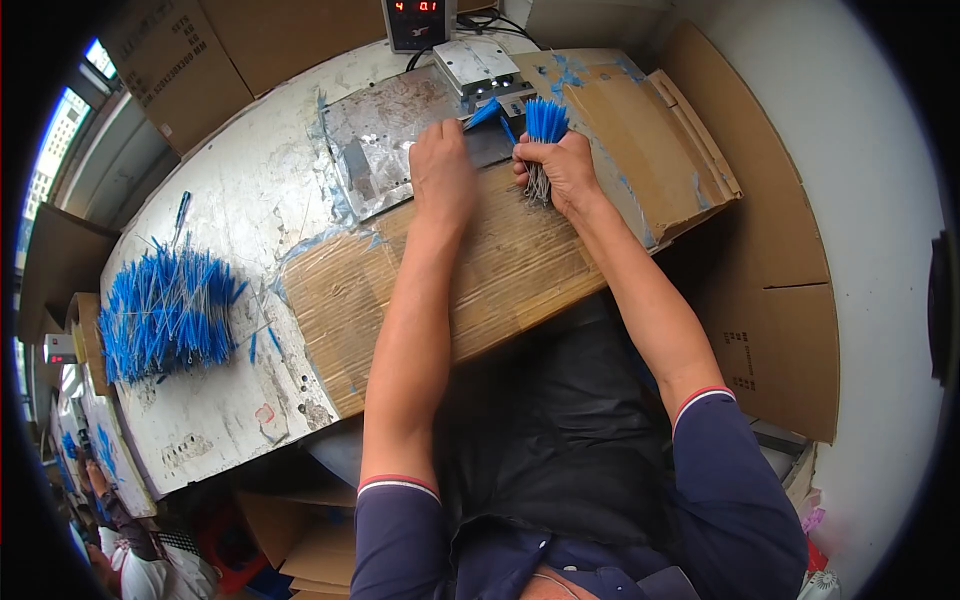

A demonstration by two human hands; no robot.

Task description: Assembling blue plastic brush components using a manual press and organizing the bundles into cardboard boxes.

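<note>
My right hand is closed round an upright bundle of thin wire pieces with blue sleeves. The blue ends stick up above the fist and the bare metal wires hang below it. My left hand is over the metal plate, its fingers curled and its edge smeared by motion. What its fingers hold, if anything, is hidden. Beside its fingertips a few blue pieces fan out at the front of a small metal machine. A single blue piece slants between the machine and my right hand.
A large heap of blue-sleeved wires lies on the white table at left, with loose pieces near it. A display box stands behind the machine. Cardboard covers the front edge. A cardboard box is at right. Another person works at lower left.
</note>
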